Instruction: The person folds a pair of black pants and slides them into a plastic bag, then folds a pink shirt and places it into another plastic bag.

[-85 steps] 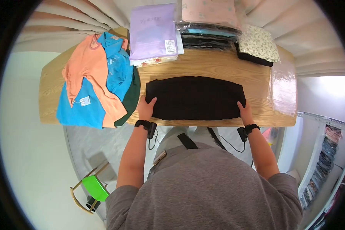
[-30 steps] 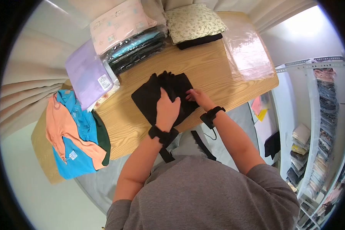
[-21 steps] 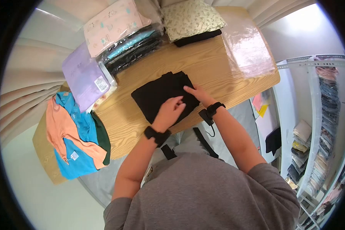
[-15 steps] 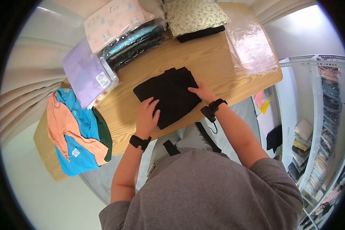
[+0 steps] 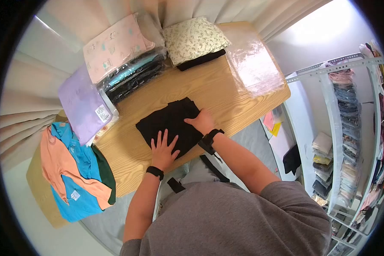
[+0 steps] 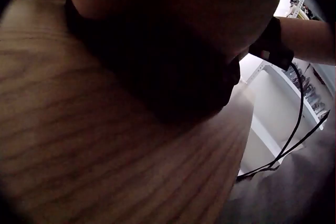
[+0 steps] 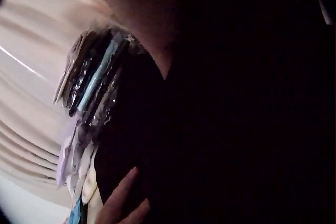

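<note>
A folded black garment [image 5: 168, 123] lies on the wooden table near its front edge, with slightly uneven layers at its far corner. My left hand [image 5: 163, 149] rests flat on its near left part, fingers spread. At the right edge my right hand [image 5: 201, 122] grips the garment, thumb on top and the other fingers hidden at the side. In the left wrist view the black garment [image 6: 152, 77] hangs slightly over the wood grain below my hand. The right wrist view is mostly dark, with left-hand fingertips [image 7: 123, 192] showing on the cloth.
Bagged clothes [image 5: 119, 47] and a purple package [image 5: 83, 100] stand at the back left. A floral folded piece [image 5: 194, 40] lies behind, clear plastic bags [image 5: 256, 68] at the right. Orange and blue shirts [image 5: 74, 170] cover the left end. Shelves [image 5: 345, 128] stand right.
The garment, earlier a long strip held at both ends, is now folded to a shorter bundle. My left hand has moved left off its middle and flattened; the right has settled at the right edge.
</note>
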Available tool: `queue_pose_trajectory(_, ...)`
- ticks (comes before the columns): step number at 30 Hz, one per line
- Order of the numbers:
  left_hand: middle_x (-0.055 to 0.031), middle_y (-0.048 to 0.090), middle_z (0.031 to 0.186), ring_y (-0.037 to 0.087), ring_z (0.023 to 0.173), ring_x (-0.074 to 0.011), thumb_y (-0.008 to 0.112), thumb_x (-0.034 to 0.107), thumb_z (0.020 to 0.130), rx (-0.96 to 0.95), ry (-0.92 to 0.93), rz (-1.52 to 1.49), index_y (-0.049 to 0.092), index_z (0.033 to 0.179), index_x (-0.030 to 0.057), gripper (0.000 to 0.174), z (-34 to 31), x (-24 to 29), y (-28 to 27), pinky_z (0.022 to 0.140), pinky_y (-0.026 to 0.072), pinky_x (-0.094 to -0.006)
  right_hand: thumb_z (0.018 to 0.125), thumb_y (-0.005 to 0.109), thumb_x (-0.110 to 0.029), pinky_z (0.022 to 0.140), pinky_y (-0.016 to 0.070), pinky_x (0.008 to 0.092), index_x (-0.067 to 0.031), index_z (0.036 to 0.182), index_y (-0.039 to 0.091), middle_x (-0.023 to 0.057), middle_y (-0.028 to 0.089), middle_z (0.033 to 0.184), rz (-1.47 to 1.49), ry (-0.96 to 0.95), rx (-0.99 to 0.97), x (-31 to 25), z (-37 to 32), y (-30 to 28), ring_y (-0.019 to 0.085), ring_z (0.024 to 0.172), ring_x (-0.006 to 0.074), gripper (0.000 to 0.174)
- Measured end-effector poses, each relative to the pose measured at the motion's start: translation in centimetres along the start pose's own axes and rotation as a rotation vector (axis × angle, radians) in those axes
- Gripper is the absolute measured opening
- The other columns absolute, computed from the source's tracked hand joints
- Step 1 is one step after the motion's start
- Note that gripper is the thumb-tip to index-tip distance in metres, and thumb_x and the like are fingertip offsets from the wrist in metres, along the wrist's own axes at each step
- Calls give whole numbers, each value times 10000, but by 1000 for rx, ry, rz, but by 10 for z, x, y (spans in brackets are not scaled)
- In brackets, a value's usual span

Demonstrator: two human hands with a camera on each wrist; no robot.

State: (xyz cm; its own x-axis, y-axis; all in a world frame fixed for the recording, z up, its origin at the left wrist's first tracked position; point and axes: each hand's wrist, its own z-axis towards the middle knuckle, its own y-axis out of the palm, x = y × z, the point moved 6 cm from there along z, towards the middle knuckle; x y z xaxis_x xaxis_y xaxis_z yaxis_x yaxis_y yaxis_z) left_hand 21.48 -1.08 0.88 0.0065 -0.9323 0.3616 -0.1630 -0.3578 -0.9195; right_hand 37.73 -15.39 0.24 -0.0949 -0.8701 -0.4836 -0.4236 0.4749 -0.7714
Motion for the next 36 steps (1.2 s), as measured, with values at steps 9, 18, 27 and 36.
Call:
queue_pose_trajectory(9,-119,165,1499,142,1378,-332,619,398,798,-81,89,-13,413,1357,295,605,-5,1,-2,1052,161,-594,749,715,-97,832,489,311,-6,1211,512,92,616,1085,803,-84,-589,15,-13,13,595,953,185,512)
queue_pose_trajectory(18,-196,402,1336,393,1212,-374,547,173,863,263,37,-423,460,1272,40,439,40,31,-29,1017,332,-420,782,691,-155,808,502,322,-7,1156,564,93,645,1010,915,150,-512,121,16,-50,631,868,194,422)
queue_pose_trajectory(27,-178,552,1165,490,1110,-345,535,118,855,256,134,-550,523,1171,18,331,186,158,-88,967,375,-390,816,665,-174,831,473,302,25,1138,569,66,640,1038,877,-47,-471,159,6,-91,596,912,161,390)
queue_pose_trajectory(36,-191,638,955,613,912,-304,574,264,842,27,-187,-772,613,1019,-17,335,350,186,18,819,456,-374,829,648,-155,865,455,306,37,1181,528,85,614,1071,1167,170,-161,287,-76,-271,573,955,168,419)
